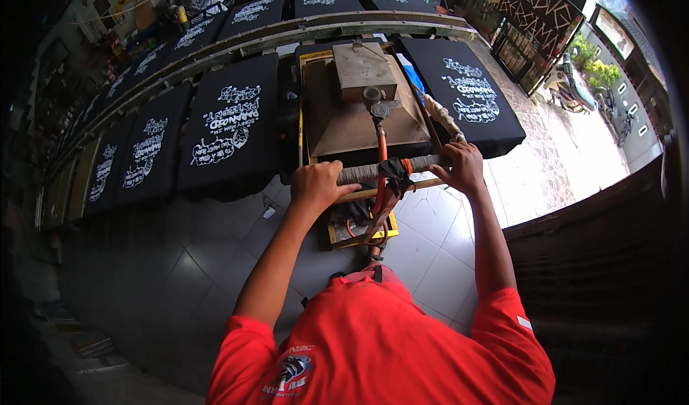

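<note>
Left hand [316,185]: curled round left end of the grey-wrapped bar [359,173], thumb along it.
Right hand [464,165]: closed over the bar's right end.
Bar: center of frame, roughly level, black and orange wraps mid-length.
Metal hood [331,126]: upper center, beyond bar.
Orange hose [382,149]: runs down hood's near side.
Black printed cloth [237,121]: left of hood; another [468,82] at right.

Grey tile floor [438,215], glossy below the near edge of the worktop [323,30]; past its far left corner, dim wall [75,14] hung with framed pictures [101,5]; off its right end, dark gate [538,19], green plants [601,73], grey outer wall [646,100], strong daylight on pale paving [535,136].
</note>
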Demonstrator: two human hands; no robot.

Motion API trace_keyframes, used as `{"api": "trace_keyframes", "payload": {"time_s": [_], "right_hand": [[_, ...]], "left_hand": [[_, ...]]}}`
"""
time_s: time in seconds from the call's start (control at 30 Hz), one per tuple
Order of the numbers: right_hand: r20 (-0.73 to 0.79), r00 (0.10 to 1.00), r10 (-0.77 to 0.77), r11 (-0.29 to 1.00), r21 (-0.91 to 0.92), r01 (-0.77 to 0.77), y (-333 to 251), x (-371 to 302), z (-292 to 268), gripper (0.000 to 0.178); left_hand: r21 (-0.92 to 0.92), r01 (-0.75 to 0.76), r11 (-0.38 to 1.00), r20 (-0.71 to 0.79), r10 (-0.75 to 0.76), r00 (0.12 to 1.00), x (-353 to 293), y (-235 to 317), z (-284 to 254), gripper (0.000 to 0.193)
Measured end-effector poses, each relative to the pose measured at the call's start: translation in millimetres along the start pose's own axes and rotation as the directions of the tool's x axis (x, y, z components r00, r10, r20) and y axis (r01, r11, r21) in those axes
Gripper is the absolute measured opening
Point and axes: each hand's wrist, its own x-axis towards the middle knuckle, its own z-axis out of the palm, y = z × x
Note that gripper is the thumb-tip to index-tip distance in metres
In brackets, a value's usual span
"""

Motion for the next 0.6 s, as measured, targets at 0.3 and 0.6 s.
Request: {"api": "trace_keyframes", "payload": {"time_s": [0.3,0.6], "right_hand": [[-0.045,0.998,-0.040,0.999,-0.027,0.039,0.6,0.2,3.0,0.048],[-0.097,0.992,-0.080,0.997,-0.004,0.080,8.1,0.5,9.7,0.051]], "left_hand": [[-0.075,0.056,0.996,0.012,-0.055,0.998,-2.5,1.7,4.0,0.058],[-0.114,0.028,0.993,-0.030,-0.032,0.999,0.8,3.0,-0.1,0.058]]}}
